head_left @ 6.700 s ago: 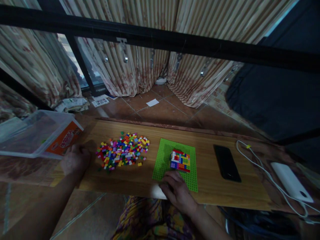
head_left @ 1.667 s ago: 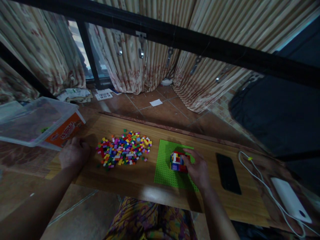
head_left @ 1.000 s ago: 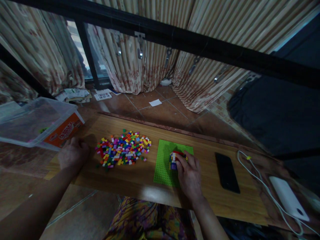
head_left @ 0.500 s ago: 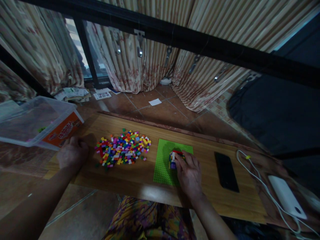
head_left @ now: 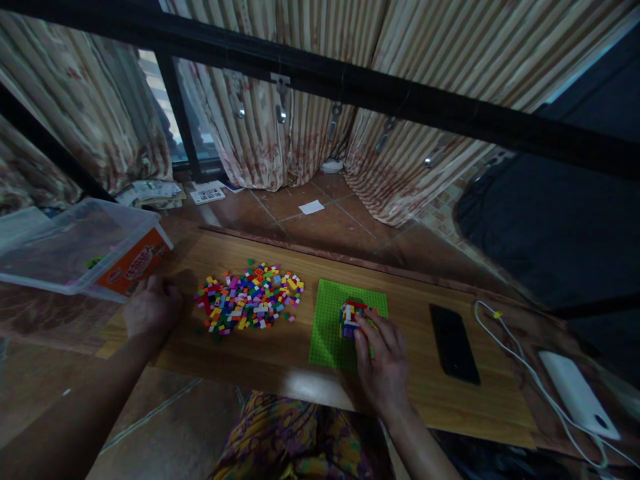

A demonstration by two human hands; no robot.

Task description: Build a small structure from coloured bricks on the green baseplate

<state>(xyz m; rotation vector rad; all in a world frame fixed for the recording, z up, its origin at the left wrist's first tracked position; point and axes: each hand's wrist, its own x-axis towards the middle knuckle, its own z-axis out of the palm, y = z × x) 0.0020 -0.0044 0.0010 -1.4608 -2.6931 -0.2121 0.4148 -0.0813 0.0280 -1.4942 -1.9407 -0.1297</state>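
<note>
Partly hidden: brick block [head_left: 350, 313] under right hand [head_left: 383, 363], grip unclear; left hand [head_left: 150, 310] loosely curled, empty.

baseplate [head_left: 333, 327] green | bricks [head_left: 249, 300] multicolour | phone [head_left: 454, 343] black | curtains [head_left: 280, 120] striped

The person is wearing no sleeves that show: both forearms are reaching in bare, with no watch, ring or band showing on the left hand [head_left: 150, 309] or the right hand [head_left: 383, 363]. A patterned garment [head_left: 295, 440] in yellow, purple and green is covering the lap.
</note>
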